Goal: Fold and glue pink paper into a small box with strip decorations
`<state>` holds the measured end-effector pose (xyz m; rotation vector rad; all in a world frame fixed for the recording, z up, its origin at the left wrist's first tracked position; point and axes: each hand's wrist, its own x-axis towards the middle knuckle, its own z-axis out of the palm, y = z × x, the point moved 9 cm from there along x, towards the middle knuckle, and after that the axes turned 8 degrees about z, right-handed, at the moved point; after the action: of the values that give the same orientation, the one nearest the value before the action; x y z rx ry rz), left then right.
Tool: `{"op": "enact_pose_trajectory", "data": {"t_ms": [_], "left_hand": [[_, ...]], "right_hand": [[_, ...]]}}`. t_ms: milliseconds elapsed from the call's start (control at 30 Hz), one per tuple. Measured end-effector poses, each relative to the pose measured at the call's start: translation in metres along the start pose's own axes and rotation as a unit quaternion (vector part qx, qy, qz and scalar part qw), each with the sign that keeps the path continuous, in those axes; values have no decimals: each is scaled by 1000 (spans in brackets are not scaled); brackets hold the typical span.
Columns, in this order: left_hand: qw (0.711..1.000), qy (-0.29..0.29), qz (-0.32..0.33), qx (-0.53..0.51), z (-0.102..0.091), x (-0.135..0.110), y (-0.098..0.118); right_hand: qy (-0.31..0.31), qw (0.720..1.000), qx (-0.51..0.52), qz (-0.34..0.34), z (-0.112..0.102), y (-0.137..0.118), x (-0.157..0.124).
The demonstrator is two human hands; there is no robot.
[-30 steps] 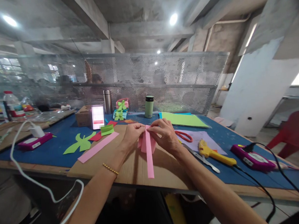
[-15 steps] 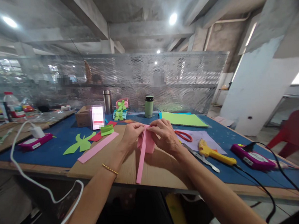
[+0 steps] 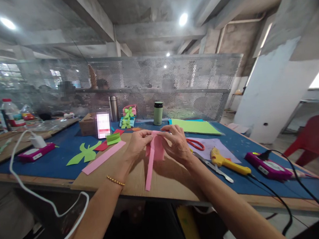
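Between my two hands is a folded piece of pink paper (image 3: 158, 152), with a long pink paper strip (image 3: 150, 171) hanging from it toward me. My left hand (image 3: 137, 144) pinches the paper's upper left edge between thumb and fingers. At the upper right edge, my right hand (image 3: 177, 143) is closed on the same pink paper, its fingertips close to the left ones. Below them lies a brown cardboard sheet (image 3: 136, 183). Another pink strip (image 3: 104, 158) rests on the cardboard left of my hands, beside a green paper leaf cutout (image 3: 84, 154).
To the right lie red-handled scissors (image 3: 195, 144), a yellow glue gun (image 3: 229, 162), a purple paper sheet (image 3: 227, 151) and a purple power box (image 3: 268, 166). Green sheets (image 3: 195, 126), a green bottle (image 3: 158, 113), a steel flask (image 3: 114, 109) and a cardboard box (image 3: 87, 124) stand or lie farther back.
The pink paper has tilted slightly, and the lower end of its hanging strip is a little higher. My right hand's fingers have shifted slightly; both hands keep their hold.
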<state>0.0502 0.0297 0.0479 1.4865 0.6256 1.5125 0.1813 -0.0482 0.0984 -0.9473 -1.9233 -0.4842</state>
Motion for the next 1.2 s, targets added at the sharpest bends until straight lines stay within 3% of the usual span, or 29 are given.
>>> {"op": "enact_pose_trajectory", "data": {"t_ms": [100,200,300,433,633,833,1000,1200], "left_hand": [[997,70,10,-21,-13,3,2],[992,118,12,-52,-21,2,5],[990,130,15,-57,-20,1,7],[991,125,18,-50,-16,-1,10],[990,132,25,-46,-18,0,9],[987,147,33,-45,-24,3,7],[987,149,41,-35,-25,4,7],[983,168,60,-32,-31,6,8]], "right_hand": [[3,999,26,39,1,5,-1],[-79,993,50,76,21,8,-5],[-159,978,54,121,40,11,-10],[-201,959,88,181,54,17,-15],[-198,942,161,219,67,27,-18],[-171,951,169,197,65,30,-18],[-177,956,145,181,64,27,-19],[-168,960,82,210,51,22,-17]]}}
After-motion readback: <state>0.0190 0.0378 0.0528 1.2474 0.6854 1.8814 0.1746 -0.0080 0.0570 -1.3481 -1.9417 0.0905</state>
